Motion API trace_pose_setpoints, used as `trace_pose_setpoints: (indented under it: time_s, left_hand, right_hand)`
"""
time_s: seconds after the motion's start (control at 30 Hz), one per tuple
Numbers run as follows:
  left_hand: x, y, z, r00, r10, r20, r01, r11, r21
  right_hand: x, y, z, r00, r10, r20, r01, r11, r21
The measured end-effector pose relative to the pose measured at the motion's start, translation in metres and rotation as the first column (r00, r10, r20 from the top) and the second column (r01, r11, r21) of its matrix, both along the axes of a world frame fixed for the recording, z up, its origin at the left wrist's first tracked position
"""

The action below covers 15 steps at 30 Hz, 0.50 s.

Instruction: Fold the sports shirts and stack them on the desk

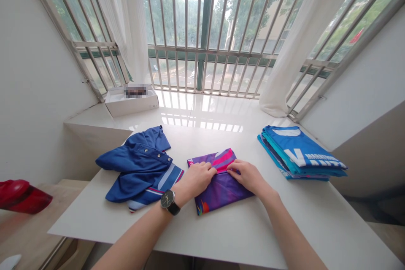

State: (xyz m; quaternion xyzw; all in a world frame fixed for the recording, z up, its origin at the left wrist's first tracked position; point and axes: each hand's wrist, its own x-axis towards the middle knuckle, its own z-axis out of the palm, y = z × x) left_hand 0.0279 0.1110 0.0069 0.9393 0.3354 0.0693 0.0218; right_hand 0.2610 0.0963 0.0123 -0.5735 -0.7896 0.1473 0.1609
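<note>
A purple and pink shirt, folded into a rough rectangle, lies on the white table in front of me. My left hand, with a black watch on its wrist, pinches the shirt's fabric near the middle, at the lower edge of the pink part. On the other side, my right hand pinches the same fold line with thumb and fingers. Left of the shirt rests a crumpled navy blue polo shirt with buttons and a striped hem.
A stack of folded blue and teal shirts sits at the table's right. On the white window ledge at the back left is an open white box. Barred windows and white curtains stand behind. Low at the left lies a red object.
</note>
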Motion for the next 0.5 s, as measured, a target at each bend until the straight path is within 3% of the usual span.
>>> trace_pose_setpoints:
  time_s: [0.17, 0.33, 0.5]
  left_hand:
    - [0.000, 0.000, 0.001, 1.000, 0.019, 0.001, -0.019, 1.000, -0.009]
    - [0.000, 0.000, 0.005, 0.992, 0.122, -0.012, -0.122, 0.992, -0.030]
    - [0.002, -0.004, 0.006, 0.982, 0.190, 0.016, -0.187, 0.976, -0.112]
  right_hand:
    - [0.004, 0.002, -0.002, 0.997, -0.062, 0.050, 0.060, 0.998, 0.029]
    - [-0.001, 0.000, 0.001, 0.993, -0.118, 0.004, 0.117, 0.989, 0.093]
    - [-0.008, -0.002, -0.001, 0.999, -0.046, -0.017, 0.047, 0.997, 0.059]
